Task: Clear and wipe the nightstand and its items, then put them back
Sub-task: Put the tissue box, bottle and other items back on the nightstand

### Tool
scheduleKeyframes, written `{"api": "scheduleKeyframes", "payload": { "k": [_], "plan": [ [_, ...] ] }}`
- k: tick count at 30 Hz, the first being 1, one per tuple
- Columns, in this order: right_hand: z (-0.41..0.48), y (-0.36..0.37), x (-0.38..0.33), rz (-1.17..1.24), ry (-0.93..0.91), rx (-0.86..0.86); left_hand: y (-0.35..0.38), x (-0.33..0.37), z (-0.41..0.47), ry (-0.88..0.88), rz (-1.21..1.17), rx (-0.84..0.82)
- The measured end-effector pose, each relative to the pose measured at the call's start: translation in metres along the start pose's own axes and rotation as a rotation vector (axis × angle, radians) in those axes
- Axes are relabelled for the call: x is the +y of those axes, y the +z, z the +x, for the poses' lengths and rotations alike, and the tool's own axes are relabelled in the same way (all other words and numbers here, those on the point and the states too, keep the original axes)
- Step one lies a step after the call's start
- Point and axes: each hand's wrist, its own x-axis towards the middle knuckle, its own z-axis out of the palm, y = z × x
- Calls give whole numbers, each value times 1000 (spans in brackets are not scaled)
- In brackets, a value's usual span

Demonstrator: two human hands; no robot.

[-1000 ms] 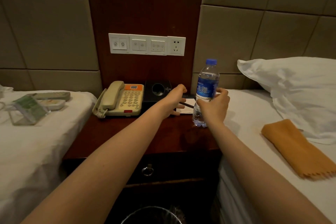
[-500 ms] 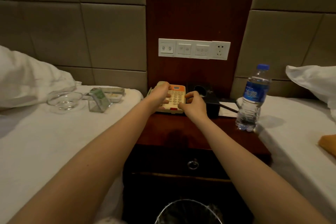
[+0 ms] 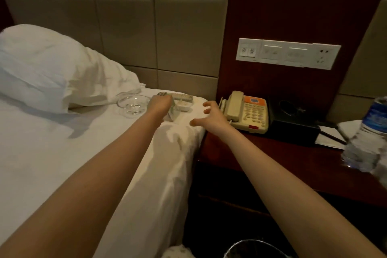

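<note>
The dark wooden nightstand (image 3: 261, 153) carries a beige phone (image 3: 248, 112), a black box (image 3: 293, 121), a notepad with a pen (image 3: 333, 135) and a water bottle (image 3: 368, 132) at its right edge. On the left bed's corner lie a glass dish (image 3: 132, 105), a remote (image 3: 182, 97), a small white item (image 3: 181, 108) and a clear card stand (image 3: 171, 114). My left hand (image 3: 160, 103) is down among these items with its fingers hidden behind its back. My right hand (image 3: 209, 116) hovers over the bed's edge beside the phone, fingers spread, holding nothing.
A white pillow (image 3: 46, 67) lies on the left bed (image 3: 52, 163). A switch and socket panel (image 3: 287, 53) is on the wood wall above the nightstand. A waste bin (image 3: 255, 250) stands on the floor in front of the drawer.
Both hands left the phone and moved left to the bed's corner. My view swung left; the bottle released a second ago stands on the nightstand.
</note>
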Motion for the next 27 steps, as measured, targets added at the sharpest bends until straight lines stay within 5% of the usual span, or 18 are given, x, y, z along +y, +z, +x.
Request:
{"api": "scheduleKeyframes", "payload": {
  "k": [15,27],
  "plan": [
    [77,53,-4,79,-41,-107,-59,-38,72,-211,-323,360],
    [89,64,1,115,-69,-105,-59,-42,85,-213,-446,384]
  ]
}}
